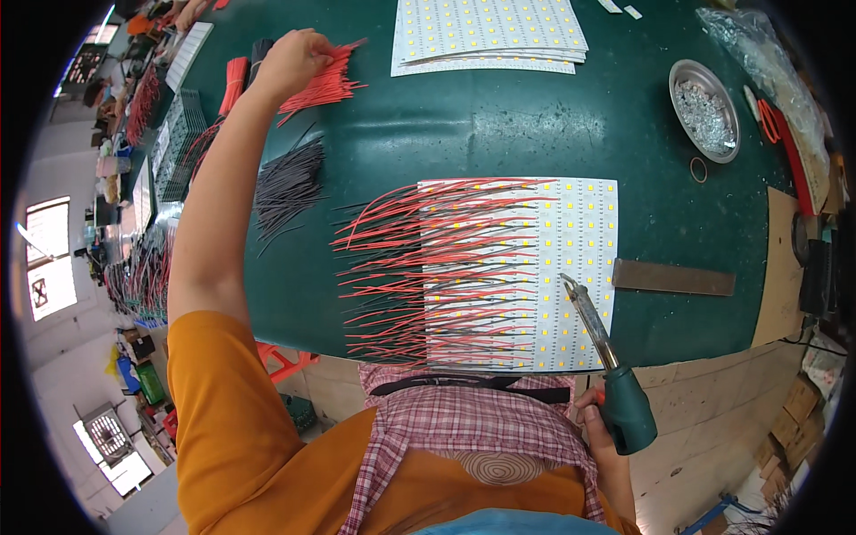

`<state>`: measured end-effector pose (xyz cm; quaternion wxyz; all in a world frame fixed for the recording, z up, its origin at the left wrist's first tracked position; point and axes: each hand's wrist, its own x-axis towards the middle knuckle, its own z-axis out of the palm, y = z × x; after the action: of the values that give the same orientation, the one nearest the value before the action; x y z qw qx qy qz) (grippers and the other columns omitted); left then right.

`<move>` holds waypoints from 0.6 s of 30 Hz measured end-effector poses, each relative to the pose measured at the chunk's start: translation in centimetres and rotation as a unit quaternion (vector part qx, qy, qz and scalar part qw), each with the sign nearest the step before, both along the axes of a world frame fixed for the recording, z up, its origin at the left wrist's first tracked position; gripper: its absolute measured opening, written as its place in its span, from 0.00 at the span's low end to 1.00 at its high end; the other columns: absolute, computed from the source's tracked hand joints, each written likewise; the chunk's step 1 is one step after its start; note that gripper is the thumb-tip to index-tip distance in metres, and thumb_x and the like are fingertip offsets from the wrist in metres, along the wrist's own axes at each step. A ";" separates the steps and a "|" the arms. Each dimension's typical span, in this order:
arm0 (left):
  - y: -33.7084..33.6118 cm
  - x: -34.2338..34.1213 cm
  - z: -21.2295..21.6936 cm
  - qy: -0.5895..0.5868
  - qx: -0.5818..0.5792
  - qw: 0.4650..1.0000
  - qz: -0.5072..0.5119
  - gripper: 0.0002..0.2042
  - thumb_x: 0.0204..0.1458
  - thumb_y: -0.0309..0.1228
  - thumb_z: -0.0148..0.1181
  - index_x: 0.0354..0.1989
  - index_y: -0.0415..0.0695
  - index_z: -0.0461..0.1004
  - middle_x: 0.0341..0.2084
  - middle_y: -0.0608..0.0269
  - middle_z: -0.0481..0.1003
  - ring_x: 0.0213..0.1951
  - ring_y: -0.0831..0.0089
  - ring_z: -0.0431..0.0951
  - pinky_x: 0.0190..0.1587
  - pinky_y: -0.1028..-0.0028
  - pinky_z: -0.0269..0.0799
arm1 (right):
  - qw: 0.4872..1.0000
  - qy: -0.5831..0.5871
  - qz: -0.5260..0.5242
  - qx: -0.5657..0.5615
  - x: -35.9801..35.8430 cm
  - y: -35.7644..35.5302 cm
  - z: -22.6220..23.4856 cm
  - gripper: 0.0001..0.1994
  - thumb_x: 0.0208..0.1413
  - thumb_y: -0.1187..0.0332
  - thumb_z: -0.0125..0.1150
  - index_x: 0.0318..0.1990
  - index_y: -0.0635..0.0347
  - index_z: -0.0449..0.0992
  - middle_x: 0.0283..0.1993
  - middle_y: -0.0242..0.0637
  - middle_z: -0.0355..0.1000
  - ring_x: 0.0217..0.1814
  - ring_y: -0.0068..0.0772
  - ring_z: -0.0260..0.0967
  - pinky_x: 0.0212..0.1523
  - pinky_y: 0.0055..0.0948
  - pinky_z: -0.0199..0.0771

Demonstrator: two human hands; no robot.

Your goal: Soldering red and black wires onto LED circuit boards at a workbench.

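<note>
My left hand [297, 64] reaches to the far left, its fingers closed at the top of a pile of short red wires [325, 87]. In my right hand [596, 424], near the front edge, is a soldering iron [626, 406] with a green handle. Its metal tip points up over a white LED board [584, 232] dotted with yellow chips. Rows of red and black wires [383, 267] lie across the board's left part and stick out past its left edge. Beside them is a pile of loose black wires [290, 183].
A flat metal bar [674, 277] touches the board's right side. Further right stand a metal bowl [731, 147] of small clear bits and a rubber band [698, 169]. Stacked LED boards [489, 36] lie at the back of the green table [392, 134]. Cardboard [774, 267] covers the right edge.
</note>
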<state>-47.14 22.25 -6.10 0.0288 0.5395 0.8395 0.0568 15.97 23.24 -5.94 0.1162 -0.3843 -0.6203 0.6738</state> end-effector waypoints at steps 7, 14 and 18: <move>-0.2 -0.7 1.6 0.080 0.002 0.997 -0.010 0.11 0.53 0.32 0.58 0.41 0.42 0.81 0.34 0.52 0.80 0.38 0.53 0.80 0.42 0.63 0.73 | 0.988 -0.107 0.038 0.102 -0.3 0.9 1.7 0.12 0.48 0.78 0.61 0.42 0.62 0.77 0.27 0.33 0.76 0.30 0.25 0.75 0.35 0.25 0.75; -0.2 -0.5 2.6 0.058 0.000 0.998 0.009 0.12 0.57 0.34 0.55 0.45 0.43 0.79 0.35 0.51 0.80 0.41 0.52 0.79 0.44 0.63 0.73 | 0.990 -0.015 0.078 0.116 0.9 0.4 1.0 0.17 0.60 0.74 0.56 0.56 0.63 0.65 0.35 0.39 0.73 0.34 0.22 0.68 0.36 0.23 0.71; -0.2 0.2 2.7 0.086 -0.019 0.996 -0.023 0.12 0.57 0.33 0.53 0.43 0.43 0.79 0.35 0.50 0.79 0.41 0.51 0.79 0.44 0.61 0.72 | 0.994 -0.003 0.052 0.098 1.5 0.1 0.4 0.19 0.59 0.74 0.58 0.57 0.62 0.65 0.35 0.38 0.73 0.34 0.22 0.68 0.36 0.23 0.71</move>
<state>-46.92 22.07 -3.39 -0.0318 0.5611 0.8271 -0.0060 17.50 23.35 -5.54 0.1162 -0.3406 -0.7027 0.6138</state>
